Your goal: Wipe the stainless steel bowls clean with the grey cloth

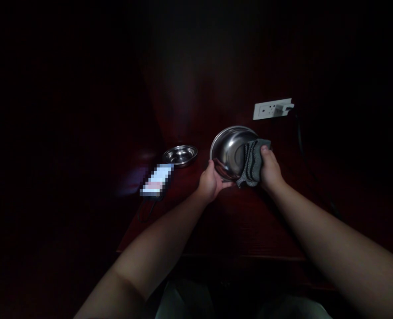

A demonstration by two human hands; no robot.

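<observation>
A shiny metal bowl is tilted with its inside facing me, above the dark red table. My left hand grips its lower left rim, thumb on the near edge and fingers underneath. In my right hand is a folded grey cloth, held against the right side of the bowl. The cloth covers part of the bowl's inside and right rim. Most of my right fingers are hidden behind the cloth. A smaller, shallow metal bowl sits upright on the table, left of the held bowl.
A lit phone with a blurred screen lies at the table's left side, a thin cable by it. On the wall at the back right is a white power socket with a plug and dark cord. The table's front edge is near my lap. Surroundings are very dark.
</observation>
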